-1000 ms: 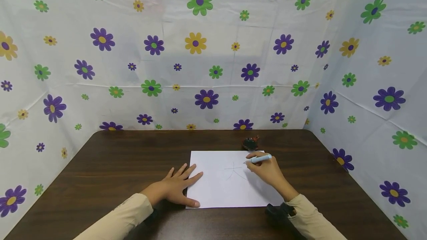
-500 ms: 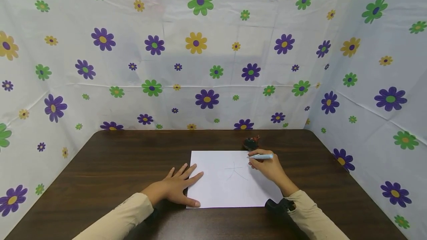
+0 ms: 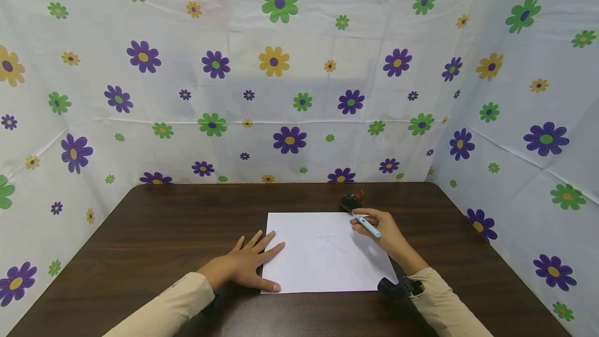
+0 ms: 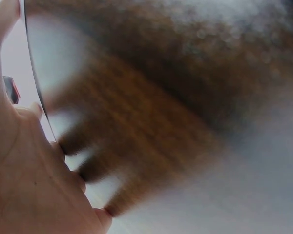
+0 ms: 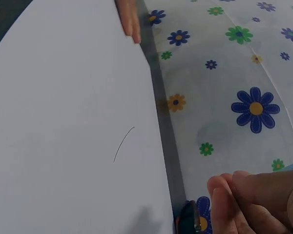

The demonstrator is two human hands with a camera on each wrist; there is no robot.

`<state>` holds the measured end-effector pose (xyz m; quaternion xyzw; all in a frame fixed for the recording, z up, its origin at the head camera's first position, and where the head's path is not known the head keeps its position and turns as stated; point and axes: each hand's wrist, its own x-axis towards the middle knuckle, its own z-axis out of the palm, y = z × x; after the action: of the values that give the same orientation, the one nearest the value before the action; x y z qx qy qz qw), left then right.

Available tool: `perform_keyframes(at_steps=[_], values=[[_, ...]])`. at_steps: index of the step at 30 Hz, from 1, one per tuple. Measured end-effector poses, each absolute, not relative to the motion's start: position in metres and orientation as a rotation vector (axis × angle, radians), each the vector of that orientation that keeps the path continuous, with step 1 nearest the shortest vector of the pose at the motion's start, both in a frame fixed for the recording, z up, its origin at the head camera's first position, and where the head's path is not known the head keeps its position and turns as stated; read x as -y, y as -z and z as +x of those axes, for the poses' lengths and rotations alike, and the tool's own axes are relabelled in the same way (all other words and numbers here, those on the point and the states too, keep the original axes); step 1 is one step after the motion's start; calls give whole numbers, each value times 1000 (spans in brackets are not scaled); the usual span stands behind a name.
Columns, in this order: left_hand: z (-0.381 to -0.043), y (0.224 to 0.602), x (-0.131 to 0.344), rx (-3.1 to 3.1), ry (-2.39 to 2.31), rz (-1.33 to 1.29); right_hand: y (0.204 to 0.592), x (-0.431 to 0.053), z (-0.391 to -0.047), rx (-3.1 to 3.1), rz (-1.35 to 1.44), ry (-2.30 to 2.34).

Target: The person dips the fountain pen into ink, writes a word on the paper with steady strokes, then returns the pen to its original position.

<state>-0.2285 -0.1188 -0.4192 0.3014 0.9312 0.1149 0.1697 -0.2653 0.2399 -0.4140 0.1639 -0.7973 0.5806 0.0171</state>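
Note:
A white sheet of paper [image 3: 299,269] lies on the dark wooden table, bearing thin drawn lines [image 3: 329,238] shaped like a cross with two spreading legs. My left hand [image 3: 248,264] rests on its left edge with fingers spread. In my right hand [image 3: 381,230], thumb and fingers pinch a light blue pen [image 3: 368,227] over the paper's far right corner. The pen's thin end points away from me, close to a small dark rounded thing [image 3: 351,202] with reddish parts. The right wrist view shows the pinching fingertips [image 5: 224,183] and one curved line on the paper.
The brown table [image 3: 187,222] has rounded far corners. Behind it and to the sides hangs a white sheet [image 3: 299,77] printed with purple, green and yellow flowers. A black wrist device [image 3: 398,289] sits under my right forearm, over the paper's near right corner.
My right hand has shifted slightly right and away from the drawn lines, and the pen has turned so its thin end points toward the dark thing. The left hand stays put.

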Motion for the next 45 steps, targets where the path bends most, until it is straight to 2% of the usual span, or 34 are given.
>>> perform_keyframes(at_steps=[4, 18, 29, 45], values=[[-229, 421, 119, -2646, -329, 862, 413, -242, -265, 2415, 425, -2093], [-230, 424, 120, -2655, -320, 856, 407, -247, -267, 2169, 204, -2625], [-232, 426, 122, -2652, -338, 858, 408, -249, -262, 2218, 40, -2527], [-232, 426, 122, -2653, -359, 867, 409, -265, -264, 2039, -162, -2713]])
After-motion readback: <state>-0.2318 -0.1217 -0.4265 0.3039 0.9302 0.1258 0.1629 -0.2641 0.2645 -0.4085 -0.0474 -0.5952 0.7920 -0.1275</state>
